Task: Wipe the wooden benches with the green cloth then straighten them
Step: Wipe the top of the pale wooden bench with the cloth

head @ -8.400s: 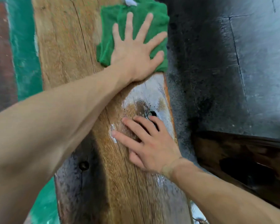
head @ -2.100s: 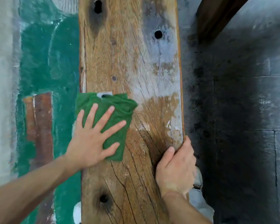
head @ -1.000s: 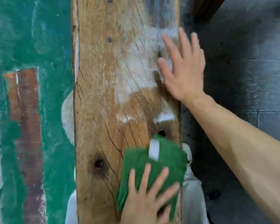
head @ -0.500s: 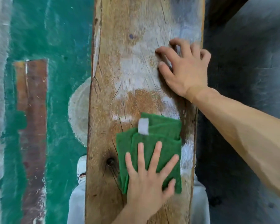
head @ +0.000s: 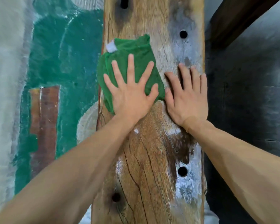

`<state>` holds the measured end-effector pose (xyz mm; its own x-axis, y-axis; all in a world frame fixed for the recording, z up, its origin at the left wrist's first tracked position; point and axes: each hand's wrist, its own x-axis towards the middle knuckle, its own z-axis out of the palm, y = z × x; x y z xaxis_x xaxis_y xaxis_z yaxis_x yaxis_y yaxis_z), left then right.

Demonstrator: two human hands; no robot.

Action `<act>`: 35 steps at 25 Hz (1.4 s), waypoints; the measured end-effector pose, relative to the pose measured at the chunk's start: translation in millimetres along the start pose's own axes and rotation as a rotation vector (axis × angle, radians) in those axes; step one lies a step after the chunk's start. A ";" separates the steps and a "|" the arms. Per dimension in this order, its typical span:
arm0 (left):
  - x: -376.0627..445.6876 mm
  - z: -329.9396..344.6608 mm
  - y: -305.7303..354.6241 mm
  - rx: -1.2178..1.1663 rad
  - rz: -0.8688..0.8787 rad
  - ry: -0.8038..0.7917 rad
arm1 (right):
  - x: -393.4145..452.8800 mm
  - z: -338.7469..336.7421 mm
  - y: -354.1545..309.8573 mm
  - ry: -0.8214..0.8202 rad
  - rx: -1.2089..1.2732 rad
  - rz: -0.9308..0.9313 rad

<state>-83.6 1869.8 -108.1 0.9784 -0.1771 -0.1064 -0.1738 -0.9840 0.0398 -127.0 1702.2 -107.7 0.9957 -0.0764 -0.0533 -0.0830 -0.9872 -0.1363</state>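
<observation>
The folded green microfibre cloth [head: 136,50] is pressed flat against the left edge of the long, cracked wooden bench [head: 152,159] by the spread left hand [head: 131,94]. The bench's right edge is steadied by the flat, empty right hand [head: 187,97]. Being soft and limp, the cloth is probably best driven under a full palm.

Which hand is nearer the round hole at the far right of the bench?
Right. The right hand lies flat on the bench, fingertips just short of the hole; the left hand presses the cloth farther left.

1 bench [head: 152,159], 1 green cloth [head: 136,50], 2 hands, 4 holes
</observation>
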 end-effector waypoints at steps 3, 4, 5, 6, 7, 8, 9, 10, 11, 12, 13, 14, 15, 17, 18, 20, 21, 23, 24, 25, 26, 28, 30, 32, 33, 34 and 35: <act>-122.6 5.1 -14.8 0.024 0.169 -0.076 | -1.9 -1.0 -2.6 -0.049 0.006 0.003; -170.7 -1.3 -24.2 0.020 0.198 -0.144 | -0.4 -3.0 -2.2 -0.064 0.011 0.006; -207.6 -10.9 -30.9 0.044 0.221 -0.214 | -1.3 -4.8 -1.5 -0.077 0.009 0.013; -221.3 -16.6 -37.2 0.054 0.259 -0.261 | -1.5 -5.4 -0.9 -0.084 0.014 0.016; -207.1 -16.1 -42.7 0.027 0.285 -0.285 | -1.6 -5.4 -1.2 -0.084 0.022 0.010; -171.3 -14.3 -45.0 0.014 0.300 -0.258 | -1.6 -6.6 -2.1 -0.084 0.022 0.006; -118.0 -14.4 -43.1 0.024 0.297 -0.180 | -0.7 -7.6 -2.2 -0.085 0.017 0.005; -52.4 -12.5 -39.5 0.001 0.254 -0.091 | 0.1 -7.9 -1.4 -0.083 0.012 0.005; 20.7 -14.5 -34.6 -0.047 0.176 -0.042 | 0.3 -7.6 -1.5 -0.079 0.012 0.003; 92.5 -17.6 -25.0 -0.081 0.089 -0.013 | 0.1 -7.1 -2.3 -0.067 0.008 0.001; 152.3 -20.7 -10.1 -0.098 0.001 0.007 | -0.6 -7.0 -3.2 -0.057 0.000 -0.003; 194.9 -24.6 11.5 -0.102 -0.068 -0.010 | 0.2 -7.2 -1.9 -0.059 -0.012 -0.008; 213.2 -25.7 36.1 -0.095 -0.094 -0.047 | -0.2 -7.9 -1.3 -0.070 -0.016 -0.010; 202.5 -26.5 67.4 -0.058 0.102 -0.063 | 2.3 -8.0 -2.4 -0.051 -0.021 -0.015; 177.6 -24.1 64.0 -0.024 0.287 -0.056 | 2.0 -8.2 -3.6 -0.040 -0.025 -0.016; 114.4 -16.5 15.7 0.047 0.586 -0.041 | -0.4 -9.1 -3.7 -0.019 0.003 -0.022; 95.4 -20.4 -19.2 0.078 0.637 -0.040 | 1.2 -10.3 -3.2 -0.014 0.021 -0.028; 108.5 -30.5 -72.1 0.098 0.577 -0.082 | 0.2 -9.4 -3.0 -0.016 0.011 -0.033; 135.2 -33.0 -79.2 0.104 0.488 -0.083 | 0.6 -8.7 -4.0 -0.014 0.008 -0.033; 169.7 -33.6 -67.7 0.085 0.383 -0.071 | 1.2 -8.8 -3.6 -0.010 0.006 -0.030; 205.3 -31.4 -42.7 0.049 0.265 -0.054 | 1.7 -8.8 -3.3 -0.005 0.003 -0.030; 253.0 -34.4 25.4 -0.010 0.171 -0.078 | 2.5 -7.8 -3.2 -0.014 0.004 -0.038; 248.3 -34.6 78.4 -0.007 0.335 -0.080 | 3.0 -6.2 -2.3 -0.012 0.008 -0.046; 195.0 -29.9 72.7 0.086 0.716 -0.099 | 1.9 -5.8 -1.3 0.004 0.020 -0.045; 162.3 -28.0 45.9 0.111 0.869 -0.091 | 1.0 -6.0 -1.5 0.008 0.030 -0.044; 139.9 -29.2 10.1 0.104 0.954 -0.100 | 0.4 -5.7 -1.7 0.010 0.034 -0.049; 137.8 -34.5 -25.8 0.101 0.994 -0.114 | 0.2 -5.4 -1.6 0.011 0.031 -0.053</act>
<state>59.6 1871.5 -89.6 0.3687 -0.9147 -0.1656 -0.9197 -0.3849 0.0781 -126.4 1703.0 -102.2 0.9991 -0.0263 -0.0342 -0.0317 -0.9850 -0.1694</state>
